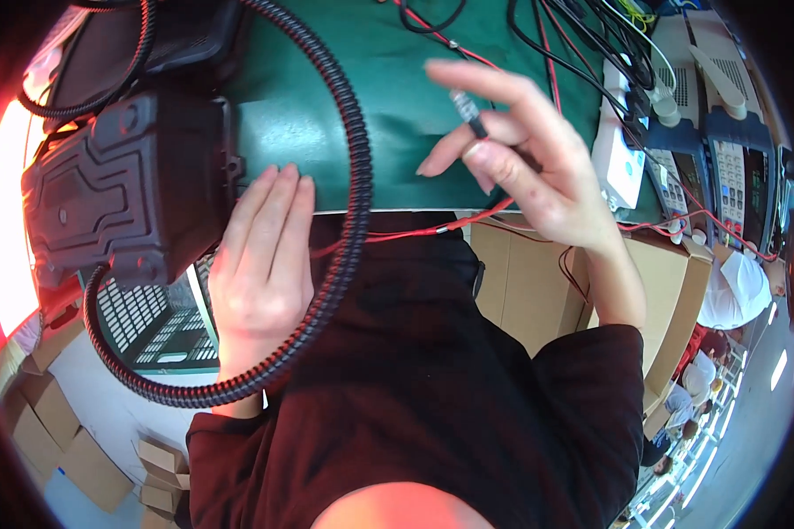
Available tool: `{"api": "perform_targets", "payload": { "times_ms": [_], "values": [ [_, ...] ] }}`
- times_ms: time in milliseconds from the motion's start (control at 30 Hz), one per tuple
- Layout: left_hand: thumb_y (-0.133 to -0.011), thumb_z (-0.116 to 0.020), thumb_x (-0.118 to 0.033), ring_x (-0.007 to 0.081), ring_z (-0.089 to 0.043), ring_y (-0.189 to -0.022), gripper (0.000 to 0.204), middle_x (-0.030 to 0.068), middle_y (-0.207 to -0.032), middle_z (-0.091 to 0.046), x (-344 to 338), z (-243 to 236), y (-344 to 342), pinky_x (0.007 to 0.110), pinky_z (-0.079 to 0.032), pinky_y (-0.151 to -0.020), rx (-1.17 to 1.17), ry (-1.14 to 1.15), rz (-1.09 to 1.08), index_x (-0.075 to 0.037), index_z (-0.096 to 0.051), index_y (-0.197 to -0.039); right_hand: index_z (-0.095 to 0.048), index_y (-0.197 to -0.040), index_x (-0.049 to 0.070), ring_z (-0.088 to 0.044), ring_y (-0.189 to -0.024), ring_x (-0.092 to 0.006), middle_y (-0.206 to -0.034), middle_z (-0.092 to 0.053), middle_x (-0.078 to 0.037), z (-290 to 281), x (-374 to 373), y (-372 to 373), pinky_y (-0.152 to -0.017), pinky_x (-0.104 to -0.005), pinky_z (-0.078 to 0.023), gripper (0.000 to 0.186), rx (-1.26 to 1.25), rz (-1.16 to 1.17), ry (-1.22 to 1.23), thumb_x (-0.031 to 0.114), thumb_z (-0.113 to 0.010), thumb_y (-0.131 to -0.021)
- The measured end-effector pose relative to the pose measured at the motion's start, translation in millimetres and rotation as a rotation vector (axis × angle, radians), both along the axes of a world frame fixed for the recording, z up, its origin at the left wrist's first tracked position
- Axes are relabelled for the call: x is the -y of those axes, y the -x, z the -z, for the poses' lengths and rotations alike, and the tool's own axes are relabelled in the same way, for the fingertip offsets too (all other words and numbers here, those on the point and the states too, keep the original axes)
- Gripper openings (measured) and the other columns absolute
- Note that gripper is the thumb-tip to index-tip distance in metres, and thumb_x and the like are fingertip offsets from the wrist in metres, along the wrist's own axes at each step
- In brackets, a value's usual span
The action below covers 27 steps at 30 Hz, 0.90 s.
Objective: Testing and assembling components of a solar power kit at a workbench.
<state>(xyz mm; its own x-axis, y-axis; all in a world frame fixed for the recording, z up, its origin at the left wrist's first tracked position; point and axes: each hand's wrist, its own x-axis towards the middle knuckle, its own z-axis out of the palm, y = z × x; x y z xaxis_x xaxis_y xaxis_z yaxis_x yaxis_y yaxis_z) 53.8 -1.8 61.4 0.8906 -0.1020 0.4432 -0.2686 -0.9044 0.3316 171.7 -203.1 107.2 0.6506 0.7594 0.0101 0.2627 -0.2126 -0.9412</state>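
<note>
My right hand (pixel 538 167) is raised over the table's front edge. Its thumb and fingers pinch a small connector (pixel 472 113) with a clear, metallic-looking tip and a black body. Red wires (pixel 441 227) run past below this hand. My left hand (pixel 265 256) lies with fingers stretched flat at the table edge, holding nothing. Beside its fingertips stands a black moulded housing (pixel 123 189) with raised ribs. A black corrugated hose (pixel 359 159) leaves the housing's lower side and loops around my left hand and forearm.
On the green table (pixel 300 115), another black case (pixel 176 40) sits at the far left. Cables and a white power strip (pixel 622 145) lie at the right, near bench instruments (pixel 732 176). Below are a plastic crate (pixel 141 309) and cardboard boxes (pixel 529 273). Several people sit far right.
</note>
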Motion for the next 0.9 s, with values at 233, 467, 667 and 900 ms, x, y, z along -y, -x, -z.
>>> {"api": "perform_targets", "payload": {
  "times_ms": [233, 467, 667, 900],
  "values": [
    [-0.064, -0.063, 0.010, 0.0253, -0.062, -0.075, 0.033, 0.0140, -0.082, -0.062, 0.7, -7.6, -4.5, 0.030, -0.052, -0.064, 0.145, 0.145, -0.094, 0.007, -0.061, -0.097, -0.060, -0.092, -0.003, -0.057, -0.071, -0.0273, -0.078, -0.055, -0.013, 12.9, -19.6, 4.2, -0.062, -0.0329, -0.045, 0.016, 0.390, -0.149, -0.017, -0.002, -0.057, -0.076],
    [-0.070, -0.066, 0.008, 0.0214, -0.065, -0.068, 0.038, 0.0145, -0.081, -0.065, 9.4, 9.0, -1.0, 0.027, -0.051, -0.062, 0.146, 0.439, -0.248, 0.008, -0.057, -0.106, -0.062, -0.103, 0.001, -0.054, -0.064, -0.0188, -0.077, -0.055, -0.008, 7.6, -50.0, 8.5, -0.057, -0.0285, -0.043, 0.032, 0.421, -0.175, -0.085, -0.003, -0.060, -0.072],
    [-0.068, -0.067, 0.008, 0.0238, -0.066, -0.080, 0.022, 0.0142, -0.085, -0.066, 8.7, 15.6, -1.7, 0.028, -0.054, -0.068, 0.247, 0.414, -0.217, 0.004, -0.059, -0.087, -0.064, -0.095, -0.001, -0.057, -0.061, -0.0204, -0.072, -0.059, -0.011, 5.7, -59.6, 5.1, -0.052, -0.0293, -0.043, 0.025, 0.402, -0.174, -0.121, -0.003, -0.065, -0.070],
    [-0.069, -0.064, 0.010, 0.0242, -0.065, -0.084, 0.022, 0.0151, -0.087, -0.065, 7.4, 19.4, -4.5, 0.028, -0.053, -0.072, 0.285, 0.498, -0.151, 0.005, -0.058, -0.090, -0.064, -0.095, 0.001, -0.057, -0.067, -0.0261, -0.080, -0.055, -0.011, 2.5, -58.4, 7.2, -0.057, -0.0323, -0.047, 0.026, 0.410, -0.202, 0.003, 0.006, -0.067, -0.069]
  ]
}}
